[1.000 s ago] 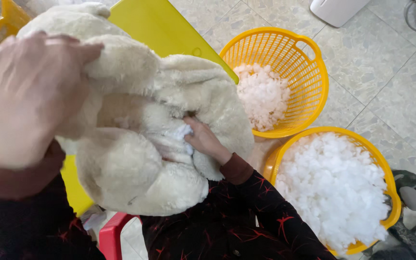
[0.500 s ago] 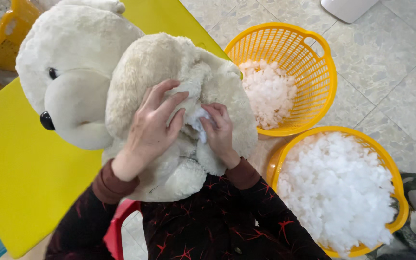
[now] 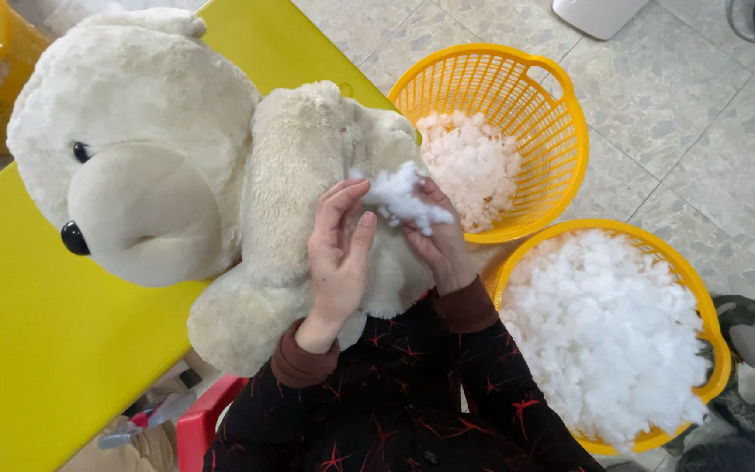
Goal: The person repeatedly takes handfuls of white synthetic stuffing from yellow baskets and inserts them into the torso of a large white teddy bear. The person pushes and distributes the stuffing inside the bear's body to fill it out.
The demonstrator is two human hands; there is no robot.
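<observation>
Hands: your right hand (image 3: 437,245) pinches a stuffing tuft (image 3: 399,197); left hand (image 3: 338,253) lies open on the plush bear (image 3: 220,201). Body looks underfilled; baskets at 3 o'clock hold plenty.

Speckled tile floor (image 3: 701,131), yellow table (image 3: 37,350).

Plush bear (image 3: 185,192) on table (image 3: 37,350); two stuffing baskets (image 3: 517,96) (image 3: 701,288) right, on floor (image 3: 701,149).
</observation>
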